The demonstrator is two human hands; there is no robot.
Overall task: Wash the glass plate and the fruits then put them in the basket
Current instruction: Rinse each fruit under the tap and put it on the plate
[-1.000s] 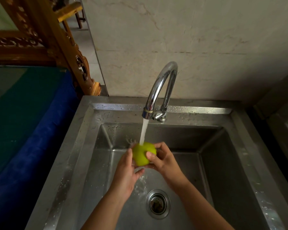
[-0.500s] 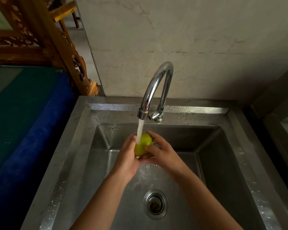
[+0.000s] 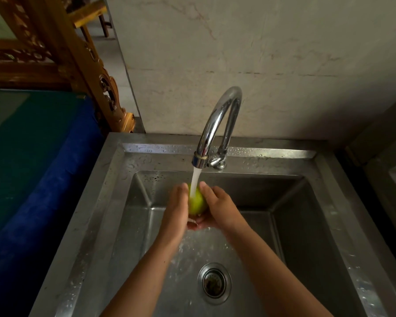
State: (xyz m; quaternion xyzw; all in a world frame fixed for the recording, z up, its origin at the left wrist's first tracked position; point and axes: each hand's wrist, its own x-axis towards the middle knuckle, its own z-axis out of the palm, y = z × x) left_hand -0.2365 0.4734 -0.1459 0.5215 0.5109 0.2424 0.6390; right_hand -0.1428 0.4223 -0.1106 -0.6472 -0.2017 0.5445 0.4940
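A round green fruit (image 3: 197,203) sits between my two hands over the steel sink (image 3: 114,202), right under the running water from the chrome tap (image 3: 220,120). My left hand (image 3: 176,211) presses on its left side and my right hand (image 3: 217,207) cups its right side and underside. Most of the fruit is covered by my fingers and the stream. No glass plate or basket is in view.
The sink drain (image 3: 214,283) lies below my wrists, with water splashing on the basin floor. A blue and green covered surface (image 3: 32,168) borders the sink on the left, carved wooden furniture (image 3: 82,65) stands behind it, and a tiled wall rises behind the tap.
Both hands have closed further round the fruit and lifted it nearer the spout, so less of the fruit shows than before.
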